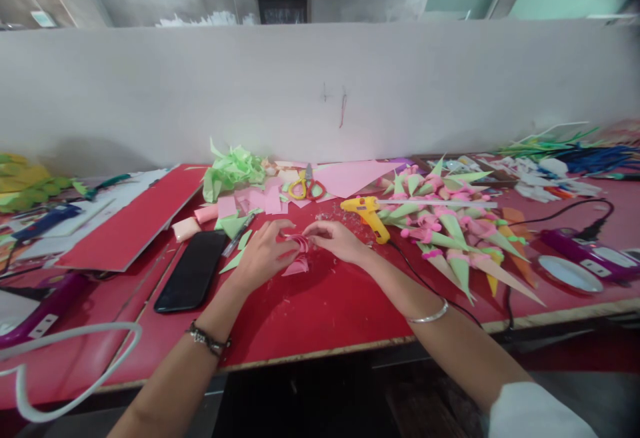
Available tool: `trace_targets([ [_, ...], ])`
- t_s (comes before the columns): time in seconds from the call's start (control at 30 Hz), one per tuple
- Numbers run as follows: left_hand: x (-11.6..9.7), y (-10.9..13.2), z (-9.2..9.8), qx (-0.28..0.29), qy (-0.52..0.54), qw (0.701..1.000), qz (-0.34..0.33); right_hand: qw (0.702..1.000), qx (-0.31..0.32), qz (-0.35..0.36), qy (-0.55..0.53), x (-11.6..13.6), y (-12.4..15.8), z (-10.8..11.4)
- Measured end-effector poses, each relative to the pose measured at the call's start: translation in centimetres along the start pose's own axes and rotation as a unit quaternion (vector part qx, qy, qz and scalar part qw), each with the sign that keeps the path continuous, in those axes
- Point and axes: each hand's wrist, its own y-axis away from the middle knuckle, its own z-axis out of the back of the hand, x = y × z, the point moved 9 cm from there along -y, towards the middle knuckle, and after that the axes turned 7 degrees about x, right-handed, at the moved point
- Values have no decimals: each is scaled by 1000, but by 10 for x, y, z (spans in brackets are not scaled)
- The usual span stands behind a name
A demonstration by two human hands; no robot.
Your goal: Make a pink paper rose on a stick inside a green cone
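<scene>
Both hands meet over the red tabletop around a small curled pink paper piece. My left hand has its fingers curved around the piece's left side, closed on it. From the other side, my right hand pinches at its upper right edge, the fingertips partly hiding the contact. Just below lies a folded pink scrap. A yellow glue gun rests beyond my right hand, with a clear glue stick at its back. Close to my left hand are green paper pieces and a slim pen-like tool.
A black phone lies left of my left forearm. Scissors sit behind the hands among pink paper squares. Pink-and-green paper cones are piled at right, near a white dish and purple power strip. A cord trails from the glue gun.
</scene>
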Motion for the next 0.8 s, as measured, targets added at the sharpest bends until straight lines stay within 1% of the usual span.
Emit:
trace_targets([
  [0.07,0,0,1,-3,5,1000,-2,1000,-3,-5,14,-1,0,0],
  [0.17,-2,0,2,-7,11,1000,-9,997,-18,5,78,1,0,3],
  [0.3,-7,-1,-1,12,6,999,-33,981,-29,56,184,11,2,2],
  [0.37,-9,-1,-3,20,2,999,-40,976,-32,76,199,16,3,1],
  [0.43,-10,-1,-4,24,0,999,-38,980,-32,78,181,18,4,1],
  [0.53,-6,-2,-4,26,5,1000,-17,990,-23,57,128,17,4,1],
  [0.67,2,-1,0,4,14,1000,20,998,-4,24,58,11,2,0],
  [0.8,3,-1,3,-13,35,999,25,1000,1,26,17,9,2,0],
])
